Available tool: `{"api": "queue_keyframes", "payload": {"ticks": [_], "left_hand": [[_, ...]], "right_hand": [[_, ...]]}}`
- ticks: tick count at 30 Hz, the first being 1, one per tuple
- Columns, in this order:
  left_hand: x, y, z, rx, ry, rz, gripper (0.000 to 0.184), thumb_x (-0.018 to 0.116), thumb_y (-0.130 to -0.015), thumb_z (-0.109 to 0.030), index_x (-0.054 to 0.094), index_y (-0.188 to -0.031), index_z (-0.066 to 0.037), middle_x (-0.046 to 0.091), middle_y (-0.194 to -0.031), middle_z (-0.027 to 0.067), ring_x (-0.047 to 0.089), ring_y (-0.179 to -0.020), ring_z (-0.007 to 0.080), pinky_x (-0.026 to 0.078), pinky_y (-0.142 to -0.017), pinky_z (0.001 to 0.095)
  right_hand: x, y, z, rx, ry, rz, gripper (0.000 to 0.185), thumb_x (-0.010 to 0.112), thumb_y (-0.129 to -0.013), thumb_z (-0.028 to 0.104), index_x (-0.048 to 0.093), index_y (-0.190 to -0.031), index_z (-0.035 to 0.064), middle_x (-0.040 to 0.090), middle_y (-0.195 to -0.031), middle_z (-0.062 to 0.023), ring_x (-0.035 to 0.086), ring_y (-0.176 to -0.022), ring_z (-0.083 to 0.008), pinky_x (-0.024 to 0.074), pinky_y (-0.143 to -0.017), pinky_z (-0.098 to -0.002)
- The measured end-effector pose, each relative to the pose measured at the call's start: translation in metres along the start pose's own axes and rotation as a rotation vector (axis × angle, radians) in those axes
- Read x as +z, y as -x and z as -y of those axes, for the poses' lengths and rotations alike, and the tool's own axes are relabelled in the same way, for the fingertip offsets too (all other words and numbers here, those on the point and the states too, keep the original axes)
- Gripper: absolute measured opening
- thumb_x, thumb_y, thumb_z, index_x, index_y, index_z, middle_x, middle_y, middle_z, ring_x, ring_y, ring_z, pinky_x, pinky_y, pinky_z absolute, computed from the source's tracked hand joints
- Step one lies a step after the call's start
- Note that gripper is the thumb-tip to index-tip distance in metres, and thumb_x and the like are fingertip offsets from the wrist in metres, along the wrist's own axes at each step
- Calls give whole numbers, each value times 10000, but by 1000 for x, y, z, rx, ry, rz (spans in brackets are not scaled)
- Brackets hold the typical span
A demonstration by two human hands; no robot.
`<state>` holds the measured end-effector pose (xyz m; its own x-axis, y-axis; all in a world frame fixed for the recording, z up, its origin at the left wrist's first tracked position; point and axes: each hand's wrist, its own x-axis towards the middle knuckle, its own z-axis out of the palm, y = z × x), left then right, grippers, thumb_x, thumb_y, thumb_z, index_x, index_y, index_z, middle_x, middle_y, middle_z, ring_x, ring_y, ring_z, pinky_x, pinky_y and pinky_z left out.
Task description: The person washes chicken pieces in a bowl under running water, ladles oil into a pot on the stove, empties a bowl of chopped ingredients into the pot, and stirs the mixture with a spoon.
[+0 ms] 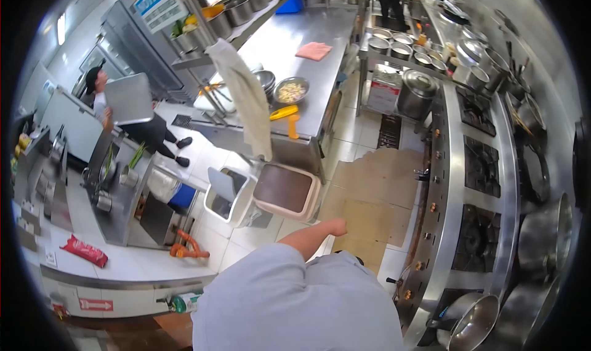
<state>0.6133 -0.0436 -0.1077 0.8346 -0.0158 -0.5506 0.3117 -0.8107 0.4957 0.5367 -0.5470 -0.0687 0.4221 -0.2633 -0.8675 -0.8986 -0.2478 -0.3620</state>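
My left hand (336, 226) reaches forward from a light grey sleeve (265, 265), its fingers curled closed. Nothing shows sticking out of it, and it touches nothing that I can see. Beneath it lies flattened brown cardboard (369, 218) on the floor tiles. A bin with a brown lid (283, 189) stands just ahead and to the left of the hand. Beside that is a white bin (229, 206) with a grey flap raised. My right hand is out of the picture.
Stove burners (477, 237) and pots (471, 326) line the right. A steel table (301, 49) ahead holds a bowl of chopped food (291, 91), yellow-handled tools (284, 112) and a pink cloth (314, 51). Another person (163, 135) at left carries a metal tray (129, 98).
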Motion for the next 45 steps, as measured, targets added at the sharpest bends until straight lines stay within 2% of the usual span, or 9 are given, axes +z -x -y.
{"api": "queue_keyframes", "payload": {"ticks": [18,25,32,35,38,40,43,44,45], "left_hand": [[22,107,50,-318,6,113,306,600,-763,-174,753,-916,42,721,-963,262,698,-945,393,547,-843,472],[9,90,37,-315,-19,136,298,590,-764,-153,752,-918,45,719,-988,264,698,-955,393,547,-848,473],[24,38,13,-35,-103,60,329,611,-846,-302,748,-858,-3,702,-1069,248,665,-998,431,524,-896,509],[10,20,-14,284,-494,332,286,561,-920,-277,729,-936,-46,686,-964,236,675,-931,400,540,-836,520],[21,-1,-23,239,-383,480,216,588,-895,-261,717,-896,-87,687,-978,213,679,-943,383,557,-795,511],[30,-25,-22,414,-570,607,179,648,-853,-252,705,-915,-94,695,-920,206,685,-906,387,557,-784,506],[43,-61,-23,719,-744,609,170,665,-855,-226,688,-902,-64,693,-790,176,701,-760,326,568,-672,454],[43,-68,-40,747,-777,634,170,665,-855,-226,688,-902,-64,693,-790,176,701,-760,326,568,-672,454],[46,-70,-58,364,-523,660,186,646,-884,-232,678,-881,-49,679,-738,148,686,-688,280,557,-612,415]], "right_hand": [[15,-20,42,-68,150,84,150,467,-958,154,542,-930,27,571,-676,-159,581,-463,-290,523,-435,-460],[0,-20,21,-48,108,81,155,462,-960,154,542,-943,23,575,-684,-166,589,-468,-299,529,-439,-467],[-49,20,-113,90,-177,-19,161,457,-962,154,542,-955,19,579,-691,-172,597,-473,-307,535,-444,-474],[-42,66,-221,118,-419,-59,163,454,-963,154,543,-960,17,581,-695,-175,601,-476,-311,537,-446,-477],[-14,107,-289,152,-676,-102,166,452,-964,155,543,-966,15,582,-698,-178,604,-478,-314,539,-448,-480],[-2,95,-300,541,-612,-97,270,390,-987,166,505,-1135,-28,607,-793,-239,668,-563,-411,559,-476,-543],[24,119,-306,633,-739,-191,367,344,-1001,174,435,-1287,-38,624,-931,-271,692,-621,-459,583,-515,-575],[36,129,-311,652,-786,-194,367,344,-1001,174,435,-1287,-38,624,-931,-271,692,-621,-459,583,-515,-575],[46,136,-316,670,-820,-189,369,346,-999,168,431,-1294,-38,626,-945,-272,696,-628,-456,588,-526,-582]]}}
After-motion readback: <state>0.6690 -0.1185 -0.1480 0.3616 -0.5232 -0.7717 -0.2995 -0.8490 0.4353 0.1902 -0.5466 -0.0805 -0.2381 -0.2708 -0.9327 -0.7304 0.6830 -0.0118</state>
